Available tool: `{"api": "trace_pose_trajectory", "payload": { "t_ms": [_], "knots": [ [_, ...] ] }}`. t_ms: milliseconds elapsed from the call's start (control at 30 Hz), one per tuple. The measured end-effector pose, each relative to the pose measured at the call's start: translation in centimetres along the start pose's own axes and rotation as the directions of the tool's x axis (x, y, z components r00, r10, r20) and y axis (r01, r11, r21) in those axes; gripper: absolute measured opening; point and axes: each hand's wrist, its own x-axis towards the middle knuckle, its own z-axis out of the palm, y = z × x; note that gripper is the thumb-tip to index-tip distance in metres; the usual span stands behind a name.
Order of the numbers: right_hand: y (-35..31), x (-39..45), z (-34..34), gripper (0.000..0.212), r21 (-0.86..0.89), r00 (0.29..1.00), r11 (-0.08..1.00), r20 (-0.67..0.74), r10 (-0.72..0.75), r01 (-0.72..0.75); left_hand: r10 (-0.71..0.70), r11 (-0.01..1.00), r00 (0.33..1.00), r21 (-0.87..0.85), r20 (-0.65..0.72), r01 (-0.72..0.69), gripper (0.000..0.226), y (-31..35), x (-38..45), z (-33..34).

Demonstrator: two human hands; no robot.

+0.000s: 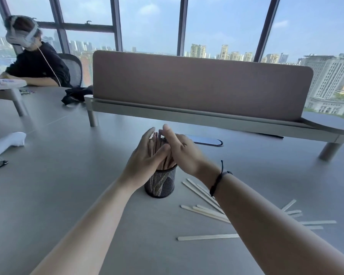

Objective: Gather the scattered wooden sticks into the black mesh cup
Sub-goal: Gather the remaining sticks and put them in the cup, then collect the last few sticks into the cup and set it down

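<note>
A grey table (72, 187) carries a black mesh cup (160, 184) near its middle, loose wooden sticks (205, 212) scattered near right of it, a raised divider shelf (187, 113) across the far side, and a white cloth (5, 142) at the left edge.

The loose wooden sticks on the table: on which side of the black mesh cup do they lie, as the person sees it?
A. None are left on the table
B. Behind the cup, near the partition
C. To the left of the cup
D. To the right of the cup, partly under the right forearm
D: the loose wooden sticks lie on the table to the right of the black mesh cup, some hidden under the right forearm.
</note>
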Motion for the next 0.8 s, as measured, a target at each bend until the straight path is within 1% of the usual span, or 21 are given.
{"api": "trace_pose_trajectory", "payload": {
  "t_ms": [33, 100, 167, 233, 300, 333, 400, 433, 467, 533, 567, 600, 633, 700, 767, 800],
  "knots": [
    [0.2, -0.1, -0.1, 0.073, 0.036, 1.0, 0.999, 0.028, 0.005, -0.006, 0.02, 0.998, 0.999, 0.05, 0.044, -0.022, 0.111, 0.1, 0.1, -0.2],
    [0.2, -0.6, -0.4, 0.07, 0.139, 0.995, 0.99, 0.099, -0.011, -0.002, 0.041, 0.984, 0.993, 0.167, 0.112, -0.059, 0.126, 0.6, 0.2, -0.6],
    [-0.1, -1.2, -0.9, 0.072, 0.209, 0.989, 0.978, 0.147, -0.021, -0.01, 0.042, 0.952, 0.99, 0.296, 0.138, -0.082, 0.137, 1.3, 0.4, -0.4],
    [0.2, -2.0, -1.3, 0.068, 0.252, 0.995, 0.968, 0.087, -0.043, 0.019, 0.027, 0.933, 0.994, 0.353, 0.107, -0.063, 0.14, 2.2, 0.6, 0.0],
    [0.9, -3.1, -2.1, 0.067, 0.232, 0.996, 0.97, -0.059, -0.063, 0.075, 0.026, 0.929, 0.997, 0.367, 0.072, -0.051, 0.137, 3.0, 1.2, 0.3],
    [1.7, -3.9, -2.5, 0.067, 0.162, 0.988, 0.982, -0.131, -0.079, 0.1, 0.015, 0.923, 0.998, 0.384, 0.065, -0.039, 0.135, 3.2, 1.6, 0.6],
    [4.0, -5.9, -3.5, 0.062, -0.082, 0.97, 0.989, -0.202, -0.134, 0.119, -0.051, 0.886, 0.996, 0.464, 0.073, 0.012, 0.125, 3.7, 2.3, 1.2],
    [5.4, -7.1, -4.1, 0.06, -0.205, 0.97, 0.974, -0.2, -0.141, 0.099, -0.09, 0.86, 0.994, 0.508, 0.069, 0.043, 0.113, 3.8, 2.6, 1.6],
    [6.7, -8.4, -4.8, 0.06, -0.297, 0.974, 0.952, -0.186, -0.131, 0.072, -0.108, 0.846, 0.993, 0.528, 0.049, 0.067, 0.094, 3.7, 2.8, 2.0],
    [9.4, -11.2, -6.4, 0.059, -0.41, 0.981, 0.912, -0.173, -0.09, 0.011, -0.079, 0.87, 0.996, 0.485, -0.038, 0.087, 0.05, 3.4, 3.1, 2.5],
    [10.9, -12.7, -7.4, 0.059, -0.456, 0.981, 0.89, -0.18, -0.073, -0.018, -0.055, 0.893, 0.994, 0.441, -0.096, 0.092, 0.037, 3.1, 3.3, 2.7],
    [12.4, -14.1, -8.5, 0.061, -0.517, 0.981, 0.855, -0.184, -0.062, -0.043, -0.031, 0.913, 0.988, 0.398, -0.152, 0.089, 0.031, 2.8, 3.4, 2.6],
    [13.7, -15.4, -9.6, 0.063, -0.591, 0.984, 0.805, -0.171, -0.057, -0.056, -0.007, 0.924, 0.981, 0.374, -0.192, 0.08, 0.031, 2.5, 3.5, 2.4],
    [16.1, -17.7, -11.8, 0.074, -0.706, 0.993, 0.705, -0.116, -0.02, -0.069, 0.044, 0.921, 0.974, 0.386, -0.221, 0.046, 0.042, 2.1, 3.5, 2.3],
    [17.3, -19.2, -13.7, 0.086, -0.742, 0.994, 0.662, -0.087, 0.062, -0.106, 0.109, 0.899, 0.966, 0.438, -0.233, 0.004, 0.057, 2.4, 3.2, 2.6],
    [17.7, -19.6, -14.5, 0.091, -0.743, 0.991, 0.657, -0.087, 0.099, -0.131, 0.159, 0.878, 0.952, 0.479, -0.261, -0.015, 0.061, 2.9, 2.9, 2.9]
  ]
}}
